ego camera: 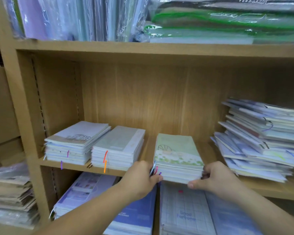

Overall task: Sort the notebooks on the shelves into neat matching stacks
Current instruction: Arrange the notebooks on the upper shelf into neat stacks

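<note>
A stack of notebooks with a green flowered cover [177, 150] sits at the front of the middle shelf [78, 167]. My left hand [141, 177] grips its near left corner, and my right hand [214, 178] grips its near right corner, thumb under the bottom edge. Left of it stand two neat stacks: a pale green-covered stack [119, 146] and a white stack with a sketch on the cover [76, 141]. On the right of the same shelf lies a tall, messy pile of mixed notebooks [261, 138].
Plastic-wrapped paper and folders [85, 17] fill the upper shelf, with green-edged bags [227, 21] beside them. Blue and purple notebooks [185, 212] lie on the lower shelf under my arms. A neighbouring shelf at the left holds wrapped paper stacks [10, 192].
</note>
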Demonstrator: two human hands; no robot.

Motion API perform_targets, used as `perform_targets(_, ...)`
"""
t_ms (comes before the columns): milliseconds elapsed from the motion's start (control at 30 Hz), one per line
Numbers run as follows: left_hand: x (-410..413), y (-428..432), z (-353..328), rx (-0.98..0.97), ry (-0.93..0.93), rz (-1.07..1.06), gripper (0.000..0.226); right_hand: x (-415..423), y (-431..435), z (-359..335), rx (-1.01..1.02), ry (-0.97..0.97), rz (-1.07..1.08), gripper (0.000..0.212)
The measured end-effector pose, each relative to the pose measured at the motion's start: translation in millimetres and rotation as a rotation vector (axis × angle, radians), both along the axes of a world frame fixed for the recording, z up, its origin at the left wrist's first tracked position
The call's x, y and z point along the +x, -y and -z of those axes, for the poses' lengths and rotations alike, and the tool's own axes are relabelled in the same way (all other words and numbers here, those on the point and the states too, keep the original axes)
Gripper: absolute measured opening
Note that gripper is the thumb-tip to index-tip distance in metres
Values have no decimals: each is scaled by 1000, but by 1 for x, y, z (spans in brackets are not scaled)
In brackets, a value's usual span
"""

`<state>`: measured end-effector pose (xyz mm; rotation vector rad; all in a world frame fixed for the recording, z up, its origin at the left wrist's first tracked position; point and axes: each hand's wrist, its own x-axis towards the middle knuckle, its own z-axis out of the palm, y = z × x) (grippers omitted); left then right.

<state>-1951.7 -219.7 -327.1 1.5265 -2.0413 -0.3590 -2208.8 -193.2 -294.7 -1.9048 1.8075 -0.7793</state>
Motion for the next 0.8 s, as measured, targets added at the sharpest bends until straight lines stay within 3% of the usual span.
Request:
perform_targets(233, 18, 1, -2, 0, -110, -90, 24, 25, 14, 2, -6, -51, 24, 44)
perform_targets(433, 15, 0, 0, 28, -203, -136, 31, 33, 14, 2, -49, -224, 61, 51)
perform_targets(800, 14, 0, 7, 21, -263, -145, 27, 31, 18, 3, 8, -177, 76, 54)
